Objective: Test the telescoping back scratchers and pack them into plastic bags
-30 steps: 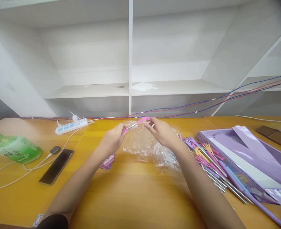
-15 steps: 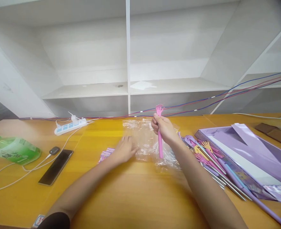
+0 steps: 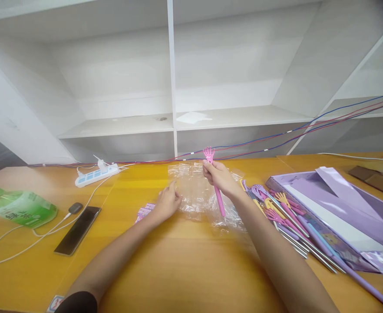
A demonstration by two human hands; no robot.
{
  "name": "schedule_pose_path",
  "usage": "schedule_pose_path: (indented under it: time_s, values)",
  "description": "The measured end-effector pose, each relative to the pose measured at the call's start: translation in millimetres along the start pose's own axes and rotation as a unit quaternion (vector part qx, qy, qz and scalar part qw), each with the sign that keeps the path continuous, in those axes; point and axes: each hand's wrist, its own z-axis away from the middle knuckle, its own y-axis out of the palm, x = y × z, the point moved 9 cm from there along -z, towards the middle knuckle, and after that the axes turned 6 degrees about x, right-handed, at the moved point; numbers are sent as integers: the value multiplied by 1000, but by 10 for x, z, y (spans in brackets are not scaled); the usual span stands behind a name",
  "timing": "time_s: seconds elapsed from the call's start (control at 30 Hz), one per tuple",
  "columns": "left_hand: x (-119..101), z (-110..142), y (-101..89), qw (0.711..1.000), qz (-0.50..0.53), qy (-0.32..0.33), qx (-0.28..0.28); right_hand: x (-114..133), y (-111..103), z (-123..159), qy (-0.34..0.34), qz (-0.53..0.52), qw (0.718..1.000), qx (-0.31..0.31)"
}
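Note:
My right hand (image 3: 218, 176) is closed around a pink back scratcher (image 3: 219, 202), holding it upright with a slight tilt. Its hand-shaped head (image 3: 208, 153) sticks up above my fingers, and the pink handle shows below them. My left hand (image 3: 168, 201) is at the left edge of the clear plastic bags (image 3: 193, 195), its fingers drawn together; anything pinched there is too thin to make out. Beside its wrist lie small pink printed cards (image 3: 143, 212), partly covered by the arm. More back scratchers (image 3: 284, 213) in pink, yellow and purple lie heaped to the right.
A purple open box (image 3: 312, 195) stands at the right with a brown flat piece (image 3: 374, 180) behind it. On the left are a phone (image 3: 77, 230), a green bottle (image 3: 24, 208) and a power strip (image 3: 97, 174). Cables run along the white shelving (image 3: 129, 126).
My left hand's fingers have drawn in from lying spread over the bags' edge. My right hand has shifted slightly left, and the back scratcher leans more, its head turned towards me.

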Motion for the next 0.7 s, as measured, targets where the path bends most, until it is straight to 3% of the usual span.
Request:
schedule_pose_path:
  time_s: [0.27,0.37,0.47,0.57,0.7]
  values:
    - [15,-81,-191,983,177,21,-46,-64,74,-22,10,15,1000,25]
    - [-83,-52,-353,970,227,50,-75,-60,72,-20,8,24,1000,17]
    - [-233,60,-607,939,290,122,-140,-38,134,14,9,36,999,12]
    - [-387,236,-847,909,303,197,-207,-23,338,83,21,46,998,41]
    - [-565,472,-1049,884,265,256,-286,-15,747,209,32,75,987,137]
